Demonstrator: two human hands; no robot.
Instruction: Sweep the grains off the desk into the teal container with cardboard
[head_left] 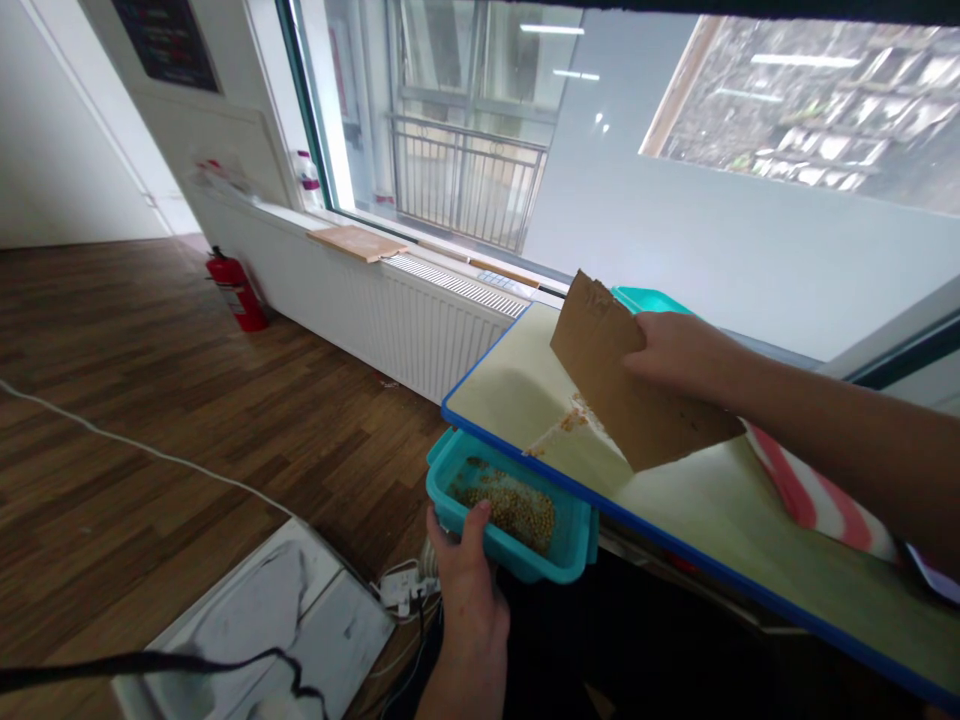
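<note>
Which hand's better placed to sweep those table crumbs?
Right, probably: the right hand holds the cardboard beside the crumbs, while the left hand holds the teal container at the table edge.

Holds a turquoise plastic tub (566, 572) of yellowish beans (519, 508) in the left hand (471, 585) at the edge of the blue-rimmed table (712, 510); grips a brown cardboard sheet (626, 385) beside orange-brown crumbs (574, 416) with the right hand (679, 350).

Left forearm (466, 655) angled forward, left hand (471, 580) just outside the desk's (499, 385) near edge, thumb and forefinger parted in a grip, right forearm (814, 405) stretched above the desk, right hand (679, 350) curled tight toward the far edge, both wrists bare.
</note>
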